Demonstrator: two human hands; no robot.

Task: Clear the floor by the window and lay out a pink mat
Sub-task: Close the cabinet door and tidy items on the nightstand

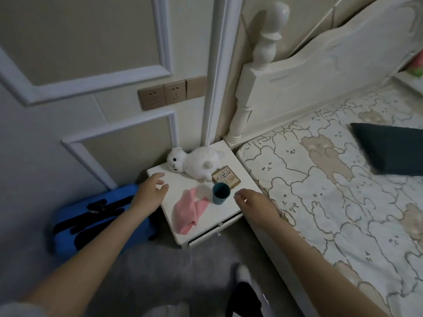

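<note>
Both arms stretched forward over a small white bedside counter (240,170), wedged between the wall and the bed (343,202). Left hand (150,191) hovering above the counter's left edge, fingers (161,179) loosely spread and released, grasping nothing. Right hand (251,202) above the counter's right front corner, fingers (238,197) lightly curled yet empty, tips just beside the cup.

On the counter, a crumpled pink cloth (190,209) — lying between the 2 hands, nearer the front edge, touched by neither. Impossible to tell whether this is the mat named in the task. Just right of the cloth, an upright dark teal cup (220,193), open at the top, standing close to the right fingers but apart from them. Behind the cup, a small flat tan box (226,177) with printed marks. At the back, a white plush toy (194,164) lying on its side, head toward the left, 1 paw touching the box.

A drawer front slightly ajar under the counter's top. On the floor to the left, a blue bag (96,218) with black straps, partly behind the left forearm. Grey floor (206,255) below — 1 white-socked foot (242,273) in view. On the bed, a sheet printed with bears and a dark blue pillow (389,149). On the wall, a row of 3 tan socket plates (171,92).
</note>
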